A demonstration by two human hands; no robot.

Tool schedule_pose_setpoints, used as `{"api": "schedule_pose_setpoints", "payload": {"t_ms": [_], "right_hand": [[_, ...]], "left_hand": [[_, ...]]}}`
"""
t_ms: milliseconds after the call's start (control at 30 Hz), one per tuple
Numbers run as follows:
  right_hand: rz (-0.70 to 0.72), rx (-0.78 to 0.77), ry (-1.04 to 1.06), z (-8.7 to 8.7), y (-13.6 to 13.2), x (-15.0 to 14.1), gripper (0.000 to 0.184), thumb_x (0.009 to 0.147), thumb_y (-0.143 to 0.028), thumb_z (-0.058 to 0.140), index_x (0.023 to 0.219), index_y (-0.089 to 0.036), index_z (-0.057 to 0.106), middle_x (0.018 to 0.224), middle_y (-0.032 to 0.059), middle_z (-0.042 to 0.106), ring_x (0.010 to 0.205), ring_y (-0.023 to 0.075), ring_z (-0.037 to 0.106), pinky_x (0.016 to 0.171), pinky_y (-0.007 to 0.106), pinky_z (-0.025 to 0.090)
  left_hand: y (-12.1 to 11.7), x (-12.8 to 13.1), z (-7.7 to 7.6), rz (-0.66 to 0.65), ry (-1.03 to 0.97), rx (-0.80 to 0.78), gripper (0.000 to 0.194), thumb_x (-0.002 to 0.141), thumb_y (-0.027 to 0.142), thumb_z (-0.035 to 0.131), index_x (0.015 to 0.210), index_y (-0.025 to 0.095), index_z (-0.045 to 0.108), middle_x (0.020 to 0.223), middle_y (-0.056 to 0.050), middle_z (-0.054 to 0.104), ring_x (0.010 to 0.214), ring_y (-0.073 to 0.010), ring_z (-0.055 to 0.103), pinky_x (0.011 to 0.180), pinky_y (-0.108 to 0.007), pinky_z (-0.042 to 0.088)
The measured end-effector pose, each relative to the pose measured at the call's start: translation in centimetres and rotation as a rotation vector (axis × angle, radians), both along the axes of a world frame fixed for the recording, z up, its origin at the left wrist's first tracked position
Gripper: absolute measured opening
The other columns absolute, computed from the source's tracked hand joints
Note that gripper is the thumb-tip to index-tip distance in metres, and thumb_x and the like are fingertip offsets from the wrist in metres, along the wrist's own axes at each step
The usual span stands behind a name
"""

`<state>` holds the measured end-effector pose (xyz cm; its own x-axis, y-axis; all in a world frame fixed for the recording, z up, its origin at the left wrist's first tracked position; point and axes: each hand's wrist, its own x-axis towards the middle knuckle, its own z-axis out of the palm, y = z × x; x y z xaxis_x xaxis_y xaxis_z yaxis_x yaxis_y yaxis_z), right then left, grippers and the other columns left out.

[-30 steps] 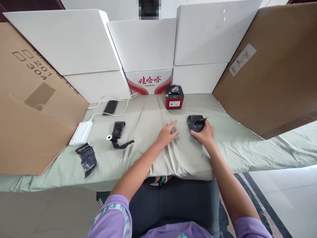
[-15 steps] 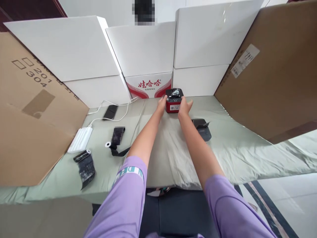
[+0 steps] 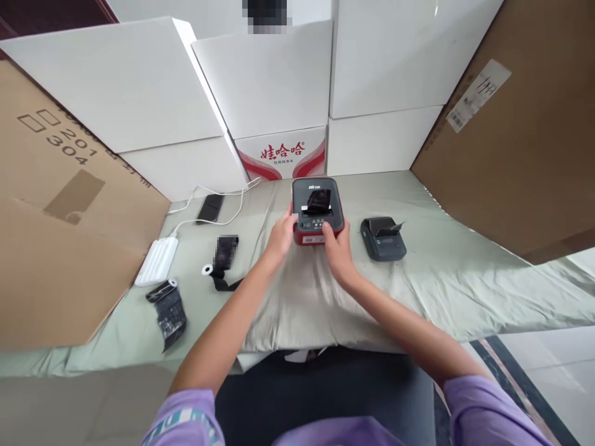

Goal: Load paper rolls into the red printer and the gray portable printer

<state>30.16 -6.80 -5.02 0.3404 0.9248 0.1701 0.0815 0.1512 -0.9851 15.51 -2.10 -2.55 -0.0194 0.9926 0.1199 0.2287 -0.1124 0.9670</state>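
Note:
Between my hands is a red-and-black label printer [image 3: 307,189], its dark top facing me and a piece of black film [image 3: 319,201] sticking out of its slot. My left hand [image 3: 282,233] grips its left side. On the right side my right hand [image 3: 338,246] holds it, thumb at the front edge by the buttons. To the right stands a smaller dark grey printer [image 3: 383,240] with black film out of its top. Whether the red printer's underside touches the cloth cannot be seen.
Left on the green cloth [image 3: 288,297] lie a phone [image 3: 210,209], a white power bank with cables [image 3: 157,261] and two rolls of black film [image 3: 171,314] [image 3: 225,254]. White boxes [image 3: 279,93] wall the back; brown cardboard [image 3: 511,155] stands at both sides.
My hands have drawn the red-and-black printer from the back boxes towards me, and its top now tilts more into view. The smaller printer, formerly partly behind my right arm, shows fully.

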Motion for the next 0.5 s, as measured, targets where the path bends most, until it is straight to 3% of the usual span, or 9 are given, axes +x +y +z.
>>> {"api": "schedule_pose_setpoints", "payload": {"t_ms": [100, 200, 300, 500], "right_hand": [[0.038, -0.065, -0.117, -0.6, -5.7, -1.7, 0.058, 0.095, -0.057, 0.050, 0.141, -0.021, 0.046, 0.145, 0.0162, 0.054, 0.140, 0.0311, 0.048, 0.121, 0.054, 0.036], [0.054, -0.100, -0.188, -1.8, -8.7, -3.1, 0.058, 0.096, -0.056, 0.049, 0.143, -0.022, 0.045, 0.143, 0.0167, 0.055, 0.138, 0.0340, 0.049, 0.119, 0.057, 0.037], [0.044, -0.083, -0.208, -2.9, -9.7, -3.6, 0.060, 0.096, -0.055, 0.048, 0.146, -0.022, 0.044, 0.142, 0.0171, 0.055, 0.137, 0.0339, 0.050, 0.119, 0.057, 0.038], [0.171, -0.084, -0.108, -3.2, -8.6, -1.5, 0.060, 0.097, -0.058, 0.049, 0.147, -0.025, 0.047, 0.149, 0.0150, 0.053, 0.141, 0.0304, 0.049, 0.121, 0.055, 0.039]], "left_hand": [[-6.6, -2.5, -1.5, -0.019, 0.058, 0.036, 0.049, 0.101, 0.035, 0.040, 0.144, 0.024, 0.061, 0.152, 0.000, 0.061, 0.147, -0.0235, 0.049, 0.123, -0.034, 0.038], [-10.8, -3.8, -3.3, 0.043, 0.064, -0.028, 0.050, 0.102, 0.039, 0.040, 0.146, 0.025, 0.060, 0.153, -0.001, 0.059, 0.149, -0.0248, 0.047, 0.124, -0.039, 0.038], [-12.4, -4.2, -4.4, 0.087, 0.029, -0.056, 0.047, 0.102, 0.040, 0.041, 0.143, 0.028, 0.061, 0.154, 0.001, 0.058, 0.150, -0.0250, 0.046, 0.124, -0.039, 0.039], [-11.9, -3.9, -4.5, 0.147, -0.155, -0.116, 0.054, 0.094, 0.032, 0.049, 0.147, 0.025, 0.057, 0.154, -0.002, 0.058, 0.144, -0.0257, 0.054, 0.116, -0.037, 0.049]]}}
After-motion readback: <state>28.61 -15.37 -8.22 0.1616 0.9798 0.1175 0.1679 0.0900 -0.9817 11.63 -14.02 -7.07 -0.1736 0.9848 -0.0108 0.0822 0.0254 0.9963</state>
